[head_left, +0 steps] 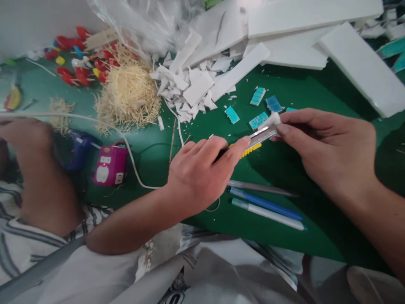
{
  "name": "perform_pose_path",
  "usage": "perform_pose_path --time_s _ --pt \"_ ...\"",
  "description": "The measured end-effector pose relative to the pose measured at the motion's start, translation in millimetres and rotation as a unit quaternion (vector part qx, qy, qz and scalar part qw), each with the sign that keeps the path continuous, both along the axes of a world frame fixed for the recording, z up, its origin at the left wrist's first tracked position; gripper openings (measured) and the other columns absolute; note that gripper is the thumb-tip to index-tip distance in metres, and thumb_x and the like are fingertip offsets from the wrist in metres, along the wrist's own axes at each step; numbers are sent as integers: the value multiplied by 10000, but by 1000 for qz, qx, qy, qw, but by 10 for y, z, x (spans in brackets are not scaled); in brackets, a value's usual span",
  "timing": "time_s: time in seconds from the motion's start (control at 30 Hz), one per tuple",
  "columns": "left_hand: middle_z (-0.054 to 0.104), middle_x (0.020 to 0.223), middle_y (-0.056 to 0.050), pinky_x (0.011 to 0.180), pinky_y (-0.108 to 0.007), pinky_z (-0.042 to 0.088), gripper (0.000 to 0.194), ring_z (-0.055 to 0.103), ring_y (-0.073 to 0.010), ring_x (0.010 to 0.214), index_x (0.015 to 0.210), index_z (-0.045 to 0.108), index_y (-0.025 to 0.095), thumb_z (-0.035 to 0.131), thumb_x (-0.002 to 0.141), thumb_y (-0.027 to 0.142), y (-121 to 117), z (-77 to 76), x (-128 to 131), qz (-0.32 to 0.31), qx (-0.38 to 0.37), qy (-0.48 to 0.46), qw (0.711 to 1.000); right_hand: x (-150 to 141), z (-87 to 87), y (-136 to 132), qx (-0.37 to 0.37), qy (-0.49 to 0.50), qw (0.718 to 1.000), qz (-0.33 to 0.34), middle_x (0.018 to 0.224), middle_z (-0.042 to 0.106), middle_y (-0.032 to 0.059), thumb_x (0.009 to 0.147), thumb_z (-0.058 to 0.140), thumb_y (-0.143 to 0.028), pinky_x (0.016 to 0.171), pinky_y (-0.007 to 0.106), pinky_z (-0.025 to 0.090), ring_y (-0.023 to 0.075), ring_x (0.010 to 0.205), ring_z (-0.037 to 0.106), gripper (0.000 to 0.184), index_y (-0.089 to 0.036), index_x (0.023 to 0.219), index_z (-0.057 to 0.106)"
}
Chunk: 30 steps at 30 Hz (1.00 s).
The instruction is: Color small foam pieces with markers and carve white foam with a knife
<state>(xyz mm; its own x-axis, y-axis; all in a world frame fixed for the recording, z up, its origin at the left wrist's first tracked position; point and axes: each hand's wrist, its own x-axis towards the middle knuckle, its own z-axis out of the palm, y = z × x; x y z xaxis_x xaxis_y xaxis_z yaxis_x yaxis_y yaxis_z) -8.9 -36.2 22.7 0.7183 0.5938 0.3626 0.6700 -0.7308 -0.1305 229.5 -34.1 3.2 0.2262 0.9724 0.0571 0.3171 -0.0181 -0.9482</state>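
My left hand (pixel 202 173) is wrapped round a utility knife (pixel 260 136) with yellow grip ridges, its blade slid out toward the right. Pinched between the thumb and fingers of my right hand (pixel 338 147) is a small white foam piece (pixel 275 118). The blade's end meets this piece, or lies right against it. Just beyond the knife lie several small foam pieces with blue faces, among them a striped one (pixel 257 96), a dotted one (pixel 258 121) and a plain one (pixel 232 114). Below the knife are a blue pen (pixel 265 203) and a white marker (pixel 268 214).
White foam scraps (pixel 198 86) and foam boards (pixel 287 46) are heaped at the back. To the left are a pile of thin wooden sticks (pixel 129 90), a magenta power adapter (pixel 109 165), a blue glue gun (pixel 79 147) and a white cord (pixel 133 158). Another person's arm (pixel 44 181) rests at far left.
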Motion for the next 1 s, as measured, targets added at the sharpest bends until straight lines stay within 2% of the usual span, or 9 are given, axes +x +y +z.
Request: perform_pose_path --time_s 0.2,0.4,0.57,0.77,1.0 --pt "756 904 7 655 -296 484 344 692 -118 721 1392 720 190 596 1078 126 -7 -4 13 -2 6 -10 1000 21 -6 13 4 5 1000 26 762 795 -41 902 800 -205 684 288 633 133 696 754 95 -269 877 865" --pt "744 889 16 656 -282 487 356 696 -114 734 1400 711 194 589 1075 116 -11 16 2 -1 8 -15 1000 35 -53 30 -16 93 995 24 833 819 -19 878 838 -189 752 351 665 147 706 750 86 -264 881 879" --pt "742 914 3 664 -273 499 342 695 -109 738 1405 693 182 591 1083 131 -15 16 0 -3 5 -17 1000 23 -33 18 0 82 996 26 774 809 -27 858 869 -179 712 320 656 149 713 766 100 -279 857 875" --pt "736 991 -11 702 -251 547 383 720 -111 787 1461 645 220 561 1093 158 -24 2 -4 15 -21 -30 999 -12 -54 49 -27 216 976 26 745 813 -19 747 958 -252 697 275 665 129 664 759 98 -266 799 875" --pt "774 1027 -21 696 -221 560 383 746 -101 790 1493 586 156 533 1113 163 -52 33 28 18 -31 -36 999 -23 -62 59 -36 250 967 35 752 810 -6 722 1001 -269 695 288 680 141 674 773 165 -250 810 863"
